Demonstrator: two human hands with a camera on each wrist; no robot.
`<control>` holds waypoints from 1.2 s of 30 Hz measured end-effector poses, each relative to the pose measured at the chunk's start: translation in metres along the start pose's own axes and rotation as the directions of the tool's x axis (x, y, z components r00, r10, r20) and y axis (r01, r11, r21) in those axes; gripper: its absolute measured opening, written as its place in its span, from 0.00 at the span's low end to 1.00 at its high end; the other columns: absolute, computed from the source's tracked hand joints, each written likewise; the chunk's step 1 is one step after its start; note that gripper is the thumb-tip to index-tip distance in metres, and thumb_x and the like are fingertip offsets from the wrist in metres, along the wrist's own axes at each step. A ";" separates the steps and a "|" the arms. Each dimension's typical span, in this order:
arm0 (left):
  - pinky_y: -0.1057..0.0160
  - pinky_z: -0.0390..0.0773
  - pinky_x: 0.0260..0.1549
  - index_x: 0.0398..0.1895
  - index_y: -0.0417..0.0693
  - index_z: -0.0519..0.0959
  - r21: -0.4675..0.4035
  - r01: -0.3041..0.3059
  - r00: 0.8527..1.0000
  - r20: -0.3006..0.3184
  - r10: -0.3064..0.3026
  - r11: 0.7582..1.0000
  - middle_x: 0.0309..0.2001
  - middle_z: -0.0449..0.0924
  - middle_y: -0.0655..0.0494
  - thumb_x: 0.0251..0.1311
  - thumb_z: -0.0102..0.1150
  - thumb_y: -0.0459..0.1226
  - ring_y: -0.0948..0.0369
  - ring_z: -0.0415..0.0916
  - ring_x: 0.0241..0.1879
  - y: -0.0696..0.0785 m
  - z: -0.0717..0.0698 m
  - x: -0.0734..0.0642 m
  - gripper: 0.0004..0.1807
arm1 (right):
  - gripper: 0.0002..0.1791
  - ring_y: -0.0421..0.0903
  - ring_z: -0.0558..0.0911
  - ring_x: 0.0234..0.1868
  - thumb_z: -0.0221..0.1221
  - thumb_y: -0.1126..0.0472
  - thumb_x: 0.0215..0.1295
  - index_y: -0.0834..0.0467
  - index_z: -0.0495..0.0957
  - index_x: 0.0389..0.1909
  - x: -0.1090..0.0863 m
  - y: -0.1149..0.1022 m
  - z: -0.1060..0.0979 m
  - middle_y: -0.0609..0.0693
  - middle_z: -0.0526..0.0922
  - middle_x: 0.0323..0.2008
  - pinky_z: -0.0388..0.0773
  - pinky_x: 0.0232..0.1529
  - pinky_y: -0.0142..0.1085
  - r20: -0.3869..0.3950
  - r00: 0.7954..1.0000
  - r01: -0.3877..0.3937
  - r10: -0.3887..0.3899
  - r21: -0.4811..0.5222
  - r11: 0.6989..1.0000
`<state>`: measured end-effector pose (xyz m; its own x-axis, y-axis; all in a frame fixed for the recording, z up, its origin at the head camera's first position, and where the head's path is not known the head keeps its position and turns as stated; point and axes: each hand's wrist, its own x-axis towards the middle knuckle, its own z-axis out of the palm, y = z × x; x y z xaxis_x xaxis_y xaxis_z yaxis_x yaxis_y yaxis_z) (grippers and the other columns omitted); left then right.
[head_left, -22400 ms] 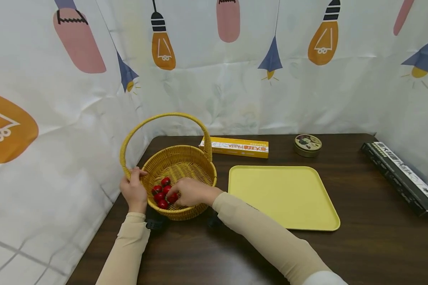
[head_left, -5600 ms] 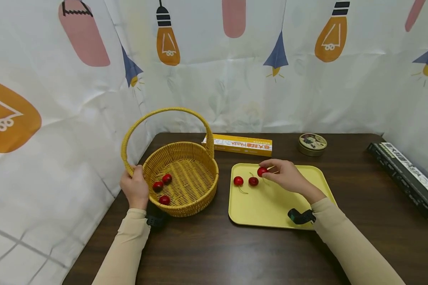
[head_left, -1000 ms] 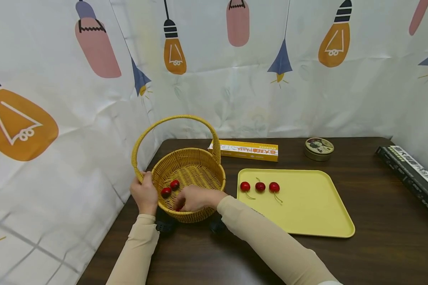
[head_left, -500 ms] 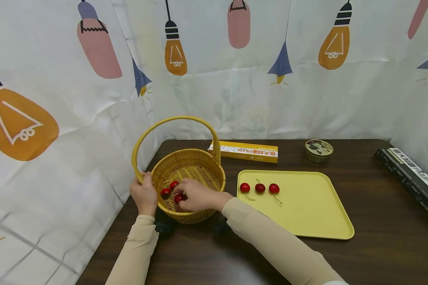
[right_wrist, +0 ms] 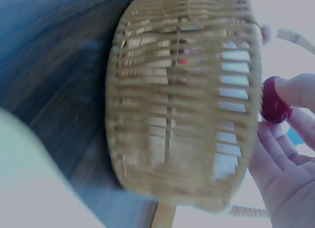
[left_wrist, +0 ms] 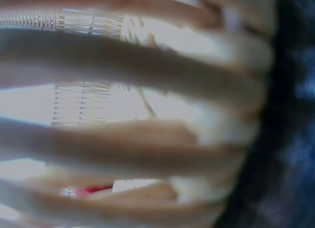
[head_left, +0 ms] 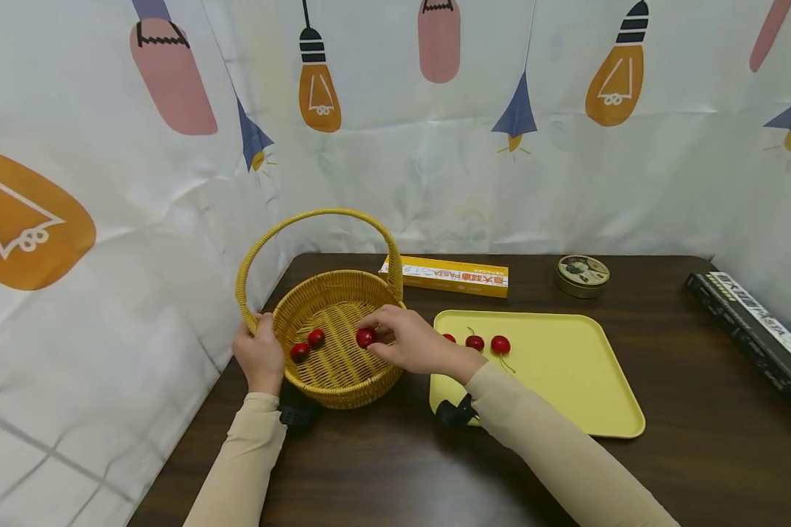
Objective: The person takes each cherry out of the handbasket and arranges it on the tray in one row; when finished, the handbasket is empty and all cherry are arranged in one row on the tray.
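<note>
A yellow wicker basket (head_left: 344, 397) with a tall arched handle stands on the left of the dark table. My left hand (head_left: 261, 356) grips it at the handle's left base; the left wrist view shows blurred fingers (left_wrist: 123, 58) against the weave. Between thumb and fingertips, my right hand (head_left: 414, 342) pinches a red cherry (head_left: 365, 337) above the basket's right side. In the right wrist view that cherry (right_wrist: 274, 102) is beside the rim. Two more cherries (head_left: 316, 337) lie inside the basket. Three stemmed cherries (head_left: 500, 345) form a row on the yellow tray (head_left: 567, 388), one partly hidden by the right hand.
Behind the basket and tray lies a yellow pasta box (head_left: 455, 277). A round tin (head_left: 582, 276) sits at the back right, and a long black box (head_left: 751, 337) runs along the right edge. Patterned white curtain (head_left: 395, 183) borders the table's back and sides.
Cherries went from the basket to the tray, three now in its row. Within the last second, my right hand rose from the basket's floor and moved right with a cherry. The left hand keeps its grip.
</note>
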<state>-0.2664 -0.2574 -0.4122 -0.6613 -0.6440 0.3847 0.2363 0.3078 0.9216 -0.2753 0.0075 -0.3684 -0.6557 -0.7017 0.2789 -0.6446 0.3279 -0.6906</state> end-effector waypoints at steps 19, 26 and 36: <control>0.62 0.55 0.17 0.16 0.45 0.64 -0.011 -0.008 1.000 -0.013 0.008 1.000 0.12 0.53 0.64 0.68 0.48 0.40 0.62 0.50 0.13 0.001 -0.002 0.001 0.20 | 0.19 0.44 0.82 0.44 0.64 0.68 0.62 0.54 0.78 0.54 -0.080 0.040 -0.062 0.46 0.79 0.49 0.80 0.46 0.40 -0.224 0.974 0.022 -0.030 -0.039 0.999; 0.63 0.55 0.16 0.16 0.47 0.64 -0.009 0.001 1.000 -0.001 -0.001 1.000 0.11 0.53 0.63 0.68 0.48 0.40 0.62 0.50 0.12 0.000 -0.003 0.002 0.20 | 0.20 0.44 0.84 0.43 0.64 0.68 0.61 0.58 0.78 0.55 -0.106 0.059 -0.084 0.49 0.80 0.49 0.80 0.47 0.41 -0.249 0.965 -0.098 0.077 -0.074 0.992; 0.64 0.55 0.15 0.16 0.47 0.64 -0.022 -0.010 1.000 -0.007 0.010 1.000 0.12 0.54 0.63 0.68 0.49 0.41 0.62 0.51 0.12 0.001 0.000 0.002 0.20 | 0.22 0.48 0.83 0.45 0.64 0.66 0.62 0.59 0.76 0.58 -0.141 0.095 -0.124 0.53 0.81 0.47 0.80 0.46 0.44 -0.242 0.936 -0.294 0.255 -0.137 0.946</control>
<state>-0.2672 -0.2586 -0.4108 -0.6541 -0.6454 0.3944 0.2589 0.2989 0.9185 -0.2928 0.2159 -0.3903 -0.8736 -0.4198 0.2463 -0.4712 0.6030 -0.6437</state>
